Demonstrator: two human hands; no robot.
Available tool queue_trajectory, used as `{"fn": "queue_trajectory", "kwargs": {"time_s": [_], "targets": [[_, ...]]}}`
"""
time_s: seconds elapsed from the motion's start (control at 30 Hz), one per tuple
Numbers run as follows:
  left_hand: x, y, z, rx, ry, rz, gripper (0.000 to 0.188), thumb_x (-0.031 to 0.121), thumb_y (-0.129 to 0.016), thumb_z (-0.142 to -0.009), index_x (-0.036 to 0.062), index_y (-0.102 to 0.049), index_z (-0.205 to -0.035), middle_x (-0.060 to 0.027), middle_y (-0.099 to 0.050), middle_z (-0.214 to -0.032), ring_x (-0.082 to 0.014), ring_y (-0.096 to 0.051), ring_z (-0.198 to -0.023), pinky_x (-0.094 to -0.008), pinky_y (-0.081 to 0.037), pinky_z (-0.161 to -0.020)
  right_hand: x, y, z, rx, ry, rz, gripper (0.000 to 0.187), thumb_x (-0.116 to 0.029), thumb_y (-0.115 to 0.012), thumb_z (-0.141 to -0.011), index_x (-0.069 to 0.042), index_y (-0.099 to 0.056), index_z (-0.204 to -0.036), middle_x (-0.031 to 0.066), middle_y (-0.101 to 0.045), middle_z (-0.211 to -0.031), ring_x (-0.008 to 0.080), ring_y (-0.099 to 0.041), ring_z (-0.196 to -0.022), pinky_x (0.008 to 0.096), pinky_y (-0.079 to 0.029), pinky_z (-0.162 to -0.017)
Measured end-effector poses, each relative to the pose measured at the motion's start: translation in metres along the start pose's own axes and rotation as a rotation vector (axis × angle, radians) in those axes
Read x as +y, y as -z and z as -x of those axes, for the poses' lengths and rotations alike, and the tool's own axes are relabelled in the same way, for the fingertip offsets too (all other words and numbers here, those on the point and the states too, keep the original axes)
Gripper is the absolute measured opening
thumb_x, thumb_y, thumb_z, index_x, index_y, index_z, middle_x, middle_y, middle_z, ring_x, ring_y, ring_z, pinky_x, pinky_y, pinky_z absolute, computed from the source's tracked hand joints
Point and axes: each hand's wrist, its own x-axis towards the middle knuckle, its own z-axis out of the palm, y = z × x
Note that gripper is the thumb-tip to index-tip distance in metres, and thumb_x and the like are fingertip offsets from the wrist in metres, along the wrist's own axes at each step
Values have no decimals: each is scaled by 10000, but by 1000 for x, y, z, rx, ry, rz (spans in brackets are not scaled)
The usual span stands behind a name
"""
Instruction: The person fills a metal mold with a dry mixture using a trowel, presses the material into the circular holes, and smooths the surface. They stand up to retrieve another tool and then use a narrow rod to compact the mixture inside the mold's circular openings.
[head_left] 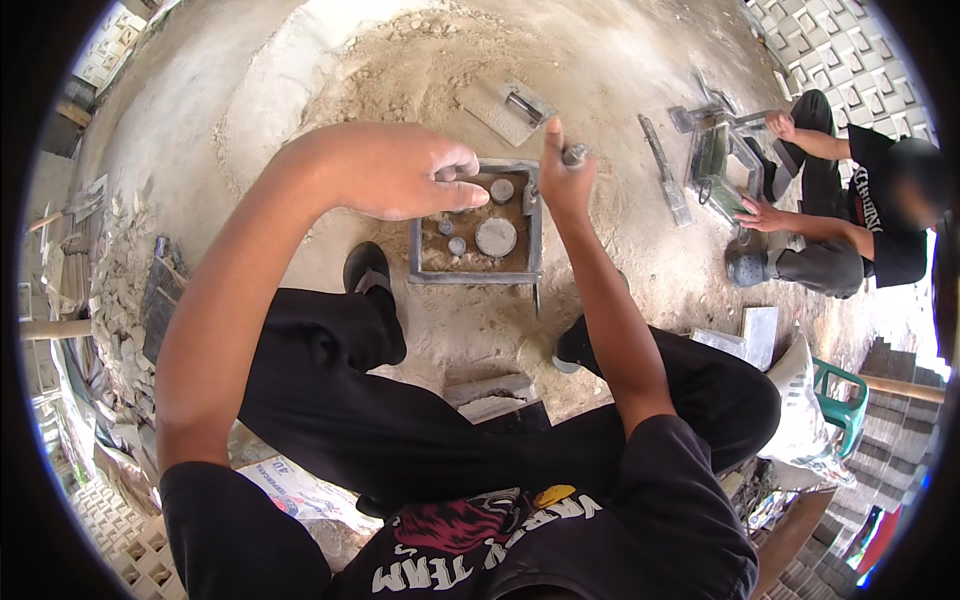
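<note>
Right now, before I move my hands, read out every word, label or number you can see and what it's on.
I won't copy wording, but print shows here:
Your dark shirt: large white letters beside red and yellow artwork.
White sack, lower left: blue and red print.
Co-worker's black shirt: white letters.
Pale sack, right: any print is too blurred to read.
Square frame: no lettering I can make out.

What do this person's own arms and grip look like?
The left sleeve and right sleeve are short and black. Left forearm and right forearm are bare: no cables or bracelets visible. The left grip and right grip are gloveless human hands, seemingly dusty at the left fingertips.
</note>
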Motion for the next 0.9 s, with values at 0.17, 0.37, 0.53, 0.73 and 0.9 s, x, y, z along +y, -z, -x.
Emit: {"fn": "queue_trajectory", "kwargs": {"time_s": [0.17,0.37,0.53,0.73,0.9], "targets": [[18,2,-3,-38,18,-42,639,578,-483,-938,71,-540,-1322,-168,-649,-1184,-307,-634,-1066,-407,-496,-879,-10,5,5,20,-50,-119,560,-367,-580,-981,-23,-454,-557,-30,-354,-500,79,-314,-505,343,-254,-441],[19,-3,-18,18,-45,-78,642,575,-486,-935,73,-531,-1332,-176,-638,-1202,-307,-635,-1059,-409,-493,-876,-16,5,7,-34,-160,-61,531,-320,-596,-970,22,-489,-578,40,-376,-469,106,-341,-493,385,-297,-452],[29,-2,-21,22,-47,-117,614,558,-487,-939,85,-539,-1327,-172,-648,-1146,-301,-641,-1004,-415,-492,-847,9,15,22,26,-94,-49,514,-279,-600,-965,30,-484,-572,69,-375,-465,107,-342,-489,382,-292,-447],[38,-2,-24,-3,-53,-146,561,524,-494,-945,86,-565,-1289,-155,-656,-1075,-297,-642,-958,-425,-492,-805,-3,17,39,-60,-29,-66,553,-351,-594,-968,40,-519,-583,47,-449,-482,102,-379,-527,365,-336,-478],[24,-7,-42,78,-66,-240,522,491,-506,-950,61,-586,-1235,-154,-670,-1021,-321,-651,-909,-433,-500,-782,-23,36,43,-232,-158,16,503,-368,-549,-998,7,-591,-666,4,-502,-555,78,-420,-577,289,-376,-534]]}}
